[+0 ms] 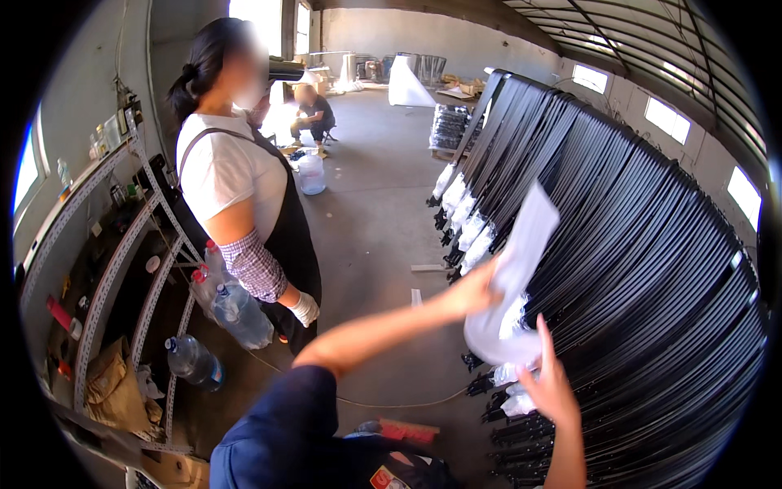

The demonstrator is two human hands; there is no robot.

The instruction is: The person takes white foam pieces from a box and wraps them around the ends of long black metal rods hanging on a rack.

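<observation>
My left hand [476, 292], arm stretched out to the right, is closed on a pale, limp strip [531, 232], which looks like thin plastic or paper and is smeared by motion. Its upper end rises past my fingers, and a curled lower part [497, 342] hangs below them. My right hand [552, 381] is beside that lower part, fingers apart and thumb spread; I cannot tell whether it touches it. Right behind both hands is a long row of black strips [619, 220], packed close together. Crumpled clear plastic [475, 232] wraps some of their near ends.
A person [244, 179] in a white shirt and dark apron stands at left, close to a metal shelf [151, 212]. Large plastic bottles [240, 314] stand on the floor there. Further back, another person [312, 114] sits near a water jug [310, 174]. A red object [410, 430] lies low in front.
</observation>
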